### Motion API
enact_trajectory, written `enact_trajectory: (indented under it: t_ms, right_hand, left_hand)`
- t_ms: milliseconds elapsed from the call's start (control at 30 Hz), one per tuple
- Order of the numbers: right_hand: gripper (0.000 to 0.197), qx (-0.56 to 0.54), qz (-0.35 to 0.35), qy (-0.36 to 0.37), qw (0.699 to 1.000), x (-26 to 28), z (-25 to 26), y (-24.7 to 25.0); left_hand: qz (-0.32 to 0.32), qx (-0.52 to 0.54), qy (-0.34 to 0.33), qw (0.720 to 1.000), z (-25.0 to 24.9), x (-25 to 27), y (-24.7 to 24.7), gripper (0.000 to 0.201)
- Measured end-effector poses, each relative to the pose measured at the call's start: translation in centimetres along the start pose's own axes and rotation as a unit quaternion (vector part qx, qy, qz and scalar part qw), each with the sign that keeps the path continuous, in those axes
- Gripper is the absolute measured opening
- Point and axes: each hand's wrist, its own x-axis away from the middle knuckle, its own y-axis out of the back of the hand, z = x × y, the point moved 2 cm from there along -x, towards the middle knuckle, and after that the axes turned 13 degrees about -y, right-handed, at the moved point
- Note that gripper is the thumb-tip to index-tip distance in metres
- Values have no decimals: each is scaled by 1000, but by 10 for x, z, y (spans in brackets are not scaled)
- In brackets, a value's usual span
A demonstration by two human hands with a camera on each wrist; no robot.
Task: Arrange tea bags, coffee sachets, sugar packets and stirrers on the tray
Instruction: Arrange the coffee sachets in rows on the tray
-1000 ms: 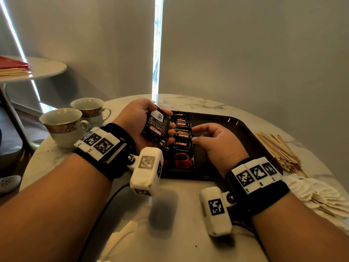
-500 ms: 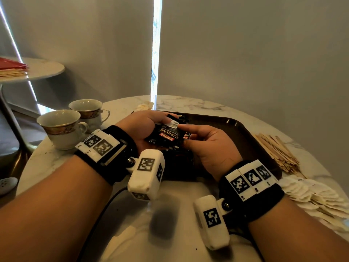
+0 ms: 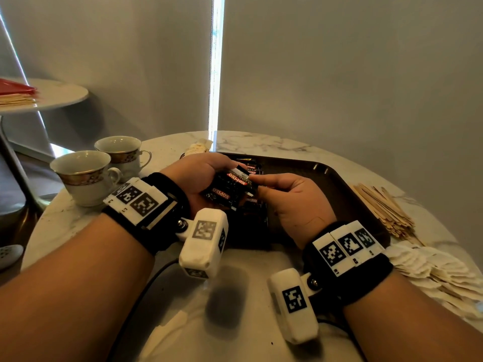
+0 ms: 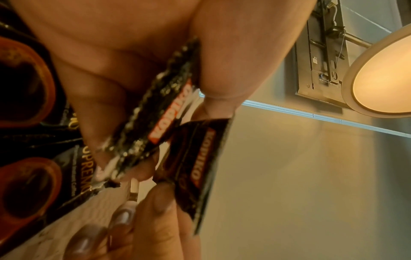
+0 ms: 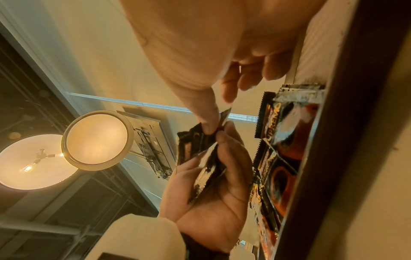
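Holding a small stack of coffee sachets [image 3: 226, 190] at the middle of the head view, the left hand [image 3: 198, 176] has its fingers curled under the stack and its thumb on top. The sachets are black and glossy, with a red KOPIKO band, saw-toothed edges and a white strip at one end. The right hand [image 3: 292, 199] meets the stack from the right — its thumb and forefinger pinch the corner of one sachet [image 4: 195, 168], which in the left wrist view stands angled away from the rest, while its other fingers [image 5: 255, 73] hang loosely curled.

Below the hands a column of sachets [image 5: 286, 140] already lies flat in the dark brown tray [image 3: 339, 184], each showing a red cup and gold SUPREMO lettering. The tray rests on the marble counter [image 3: 261, 145]. Wooden stirrers [image 3: 384, 207] are piled at the right of the frame beside the tray, with pale tea bags [image 3: 431, 270] fanned out below them. Two cups [image 3: 88, 173] stand at the left.

A second ago the right hand hovered open over the tray, apart from the stack; half a second ago it had reached the stack, and now it is pinching a single sachet.
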Motion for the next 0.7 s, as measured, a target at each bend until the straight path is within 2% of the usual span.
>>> enact_trajectory:
  t_ms: [233,300,400,533,700]
  right_hand:
    - [14,-16,-4,4,1000,5,5,0]
    - [15,-15,-33,10,999,4,7,0]
    - [10,-8,-78,10,997,0,5,3]
    - [6,-4,-103,-31,994,-5,-1,1]
    - [11,44,-51,-80,994,-6,-1,-8]
  left_hand:
    - [-8,27,28,999,-4,9,-5,38]
    - [-15,40,30,999,-5,10,-4,36]
    - [-27,32,6,999,-13,12,3,30]
    - [-75,16,-40,996,-22,15,18,26]
    - [-102,18,-75,992,-27,19,19,22]
